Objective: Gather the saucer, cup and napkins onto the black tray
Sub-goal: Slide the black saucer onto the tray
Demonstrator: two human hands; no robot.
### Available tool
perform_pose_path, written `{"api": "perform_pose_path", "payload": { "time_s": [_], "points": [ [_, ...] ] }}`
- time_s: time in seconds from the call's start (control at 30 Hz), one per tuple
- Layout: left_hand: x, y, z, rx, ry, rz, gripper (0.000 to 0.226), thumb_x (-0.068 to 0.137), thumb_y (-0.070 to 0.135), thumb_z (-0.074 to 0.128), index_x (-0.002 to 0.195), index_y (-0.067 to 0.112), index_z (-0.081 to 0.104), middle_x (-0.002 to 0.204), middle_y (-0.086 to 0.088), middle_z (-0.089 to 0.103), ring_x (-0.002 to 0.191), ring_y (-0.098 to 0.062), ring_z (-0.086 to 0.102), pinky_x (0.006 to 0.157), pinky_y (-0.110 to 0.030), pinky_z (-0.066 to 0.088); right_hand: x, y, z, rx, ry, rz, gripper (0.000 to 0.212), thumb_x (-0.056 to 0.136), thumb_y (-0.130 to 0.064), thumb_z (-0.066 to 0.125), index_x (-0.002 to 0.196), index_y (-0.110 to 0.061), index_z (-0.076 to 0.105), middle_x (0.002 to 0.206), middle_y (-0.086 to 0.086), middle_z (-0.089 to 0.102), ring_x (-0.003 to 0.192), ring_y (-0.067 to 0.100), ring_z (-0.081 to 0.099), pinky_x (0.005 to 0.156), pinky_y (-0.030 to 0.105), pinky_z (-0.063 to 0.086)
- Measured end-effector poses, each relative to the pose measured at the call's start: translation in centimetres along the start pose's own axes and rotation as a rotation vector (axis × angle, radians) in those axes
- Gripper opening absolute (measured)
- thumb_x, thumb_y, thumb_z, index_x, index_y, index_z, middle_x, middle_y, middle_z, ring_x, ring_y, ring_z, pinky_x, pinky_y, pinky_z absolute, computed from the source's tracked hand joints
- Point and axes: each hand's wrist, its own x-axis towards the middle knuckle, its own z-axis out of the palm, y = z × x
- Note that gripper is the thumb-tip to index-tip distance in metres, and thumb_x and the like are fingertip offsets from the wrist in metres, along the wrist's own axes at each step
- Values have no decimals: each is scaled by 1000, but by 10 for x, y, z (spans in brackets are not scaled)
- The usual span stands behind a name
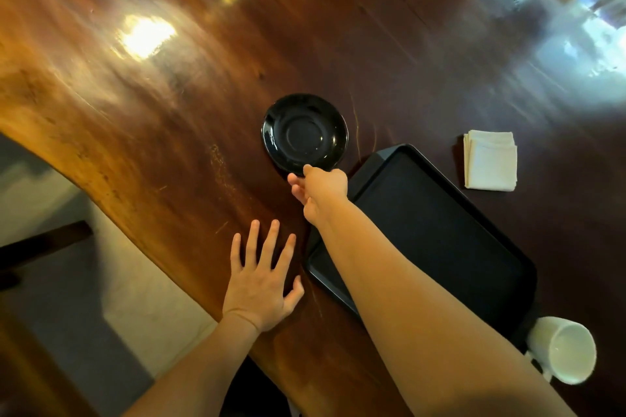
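Note:
A glossy black saucer lies on the wooden table, just beyond the far-left corner of the black tray. My right hand reaches across the tray's corner and pinches the saucer's near rim. Palm down, my left hand rests flat on the table with its fingers spread, left of the tray. White folded napkins are stacked on the table to the right of the tray's far end. A white cup stands by the tray's near-right corner. Nothing lies on the tray.
The dark, polished wooden table has a wavy live edge that runs diagonally along the left. Beyond that edge is the floor below. Bright window reflections glare off the tabletop at the far right.

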Motion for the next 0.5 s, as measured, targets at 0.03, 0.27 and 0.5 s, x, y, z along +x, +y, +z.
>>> {"api": "perform_pose_path", "payload": {
  "time_s": [0.03, 0.27, 0.5],
  "points": [
    [0, 0, 0, -1, -10, 0, 80, 84, 63, 48, 153, 24, 37, 165, -15, 26, 153, -45, 19, 122, -59, 2, 0, -1, -2, 26, -20, -13, 22, 99, -5, 55, 121, -10, 50, 84, 14, 74, 45, 7, 65, 42, 18, 50],
    [1, 3, -5, 15, -33, -13, 78, 84, 64, 45, 150, 23, 46, 163, -17, 34, 151, -45, 23, 120, -63, 14, -21, 2, -45, 54, -162, -2, 11, 100, -3, 53, 104, -12, 54, 113, 25, 67, 39, 3, 49, 33, 15, 34],
    [0, 4, -9, 17, -5, -11, 78, 85, 64, 44, 149, 20, 49, 162, -17, 36, 153, -43, 20, 122, -61, 8, -36, 12, -99, 128, -202, -39, 10, 100, -1, 52, 105, -10, 53, 110, 26, 65, 39, 4, 44, 33, 15, 31]
  ]
}}
